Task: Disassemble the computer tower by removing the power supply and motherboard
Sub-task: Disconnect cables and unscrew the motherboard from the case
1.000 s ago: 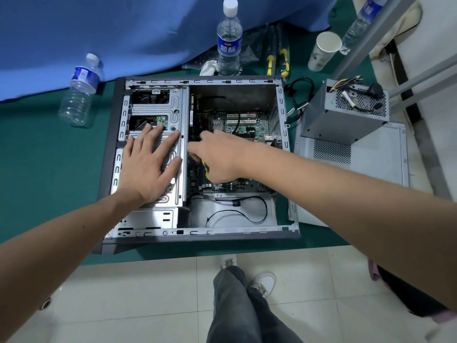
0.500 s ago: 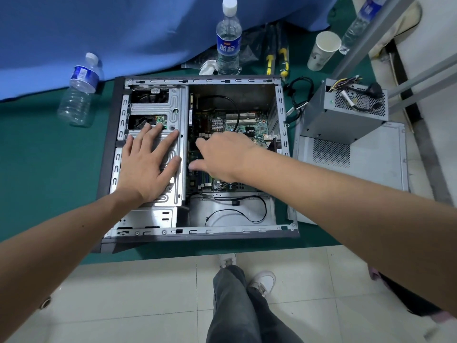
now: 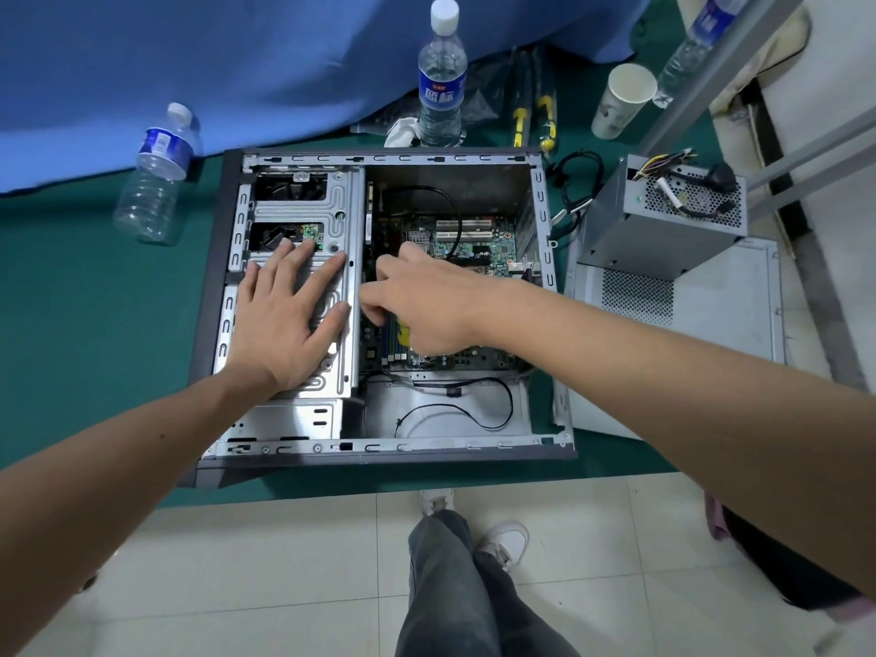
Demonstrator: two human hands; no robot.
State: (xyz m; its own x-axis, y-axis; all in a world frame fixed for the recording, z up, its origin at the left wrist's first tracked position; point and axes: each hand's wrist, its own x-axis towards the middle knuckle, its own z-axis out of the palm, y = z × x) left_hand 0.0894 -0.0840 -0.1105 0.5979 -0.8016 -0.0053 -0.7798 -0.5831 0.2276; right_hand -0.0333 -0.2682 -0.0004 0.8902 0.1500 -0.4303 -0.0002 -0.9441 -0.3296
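Computer tower (image 3: 379, 455): it is laid on its side on the green tabletop (image 3: 95, 324), with the open side up and its near edge at the tabletop's front edge.
Left hand (image 3: 284, 320): it is laid flat on the metal drive cage (image 3: 341, 201), fingers straight and spread; nothing is held.
Right hand (image 3: 426, 305): it is put inside the tower, over the motherboard (image 3: 488, 244). The fingers are bent down toward the board. A bit of yellow is seen under the palm, but what is held cannot be told.
Power supply (image 3: 663, 230): it is already out and is set on the side panel (image 3: 711, 315), just right of the tower.
Back edge: a standing water bottle (image 3: 442, 78) and a paper cup (image 3: 621, 101) are seen.
Left side: another bottle (image 3: 154, 177) is lying down.
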